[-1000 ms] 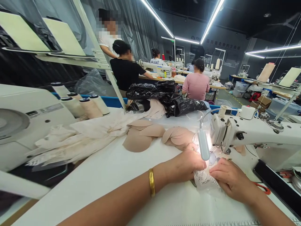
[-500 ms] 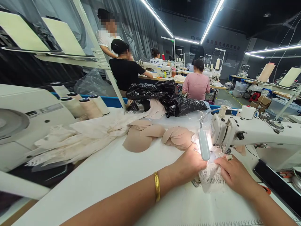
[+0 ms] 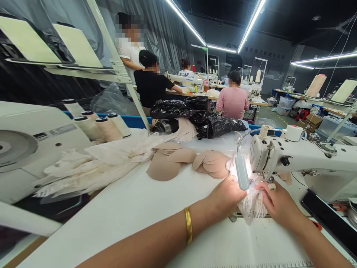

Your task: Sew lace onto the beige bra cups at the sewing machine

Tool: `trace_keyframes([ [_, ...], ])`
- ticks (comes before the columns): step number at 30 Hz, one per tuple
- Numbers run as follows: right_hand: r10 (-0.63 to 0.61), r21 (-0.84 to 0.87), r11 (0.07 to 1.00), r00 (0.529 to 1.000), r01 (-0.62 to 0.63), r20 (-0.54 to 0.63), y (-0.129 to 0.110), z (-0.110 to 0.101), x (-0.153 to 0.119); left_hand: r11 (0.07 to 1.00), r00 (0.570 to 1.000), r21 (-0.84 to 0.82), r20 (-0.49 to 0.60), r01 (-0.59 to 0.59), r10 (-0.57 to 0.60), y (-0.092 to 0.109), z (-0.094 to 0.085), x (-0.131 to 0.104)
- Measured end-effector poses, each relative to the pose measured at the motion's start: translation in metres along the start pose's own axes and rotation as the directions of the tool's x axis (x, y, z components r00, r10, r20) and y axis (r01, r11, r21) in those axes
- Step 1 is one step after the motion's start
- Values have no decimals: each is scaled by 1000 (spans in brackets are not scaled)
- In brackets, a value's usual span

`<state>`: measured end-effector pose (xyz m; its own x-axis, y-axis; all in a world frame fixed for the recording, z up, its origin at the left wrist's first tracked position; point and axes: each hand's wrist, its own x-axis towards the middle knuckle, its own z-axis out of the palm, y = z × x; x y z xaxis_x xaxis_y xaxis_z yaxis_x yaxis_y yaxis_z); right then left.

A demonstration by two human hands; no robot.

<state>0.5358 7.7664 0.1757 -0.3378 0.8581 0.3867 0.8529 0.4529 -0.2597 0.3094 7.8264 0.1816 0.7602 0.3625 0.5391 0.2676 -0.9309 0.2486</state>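
Note:
White lace fabric [image 3: 253,206] lies under the head of a white sewing machine [image 3: 309,154], its fringed edge hanging toward me. My left hand [image 3: 230,193] is closed on the lace left of the needle area, its fingertips partly behind the grey lamp [image 3: 242,173]. On the other side, my right hand [image 3: 276,197] pinches the lace between thumb and bent fingers. Glare from the lamp washes out the fabric between the hands. The needle and presser foot are hard to make out. Beige moulded cups [image 3: 212,163] lie stacked just left of the machine.
More beige cups [image 3: 164,163] and a long heap of sheer cream fabric [image 3: 111,156] spread leftward. Black plastic bags [image 3: 192,113] sit behind. Thread cones [image 3: 107,128] stand at left, a black phone-like slab [image 3: 329,219] at right. Several people work at machines beyond.
The lace's front edge has drawn back and bunched more narrowly. My right fingers have curled in more tightly, while my left hand has shifted only slightly.

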Motion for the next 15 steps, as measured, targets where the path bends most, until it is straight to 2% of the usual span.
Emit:
trace_keyframes([
  [3, -64, -46, 997, 997, 62, -37, 3, 3, -4, 998, 997, 39, 57, -59, 57, -2, -10, -7],
  [8, -232, -90, 970, 969, 224, -88, -3, 7, -10, 985, 978, 169, 192, 45, -77, 0, -20, -14],
  [12, -354, 32, 934, 935, 354, -27, -20, 1, -10, 999, 969, 21, 243, 34, -38, 10, -26, -7],
  [15, -363, 84, 929, 932, 362, 5, -27, -2, -9, 997, 945, -75, 326, 16, 9, 12, -34, -6],
])
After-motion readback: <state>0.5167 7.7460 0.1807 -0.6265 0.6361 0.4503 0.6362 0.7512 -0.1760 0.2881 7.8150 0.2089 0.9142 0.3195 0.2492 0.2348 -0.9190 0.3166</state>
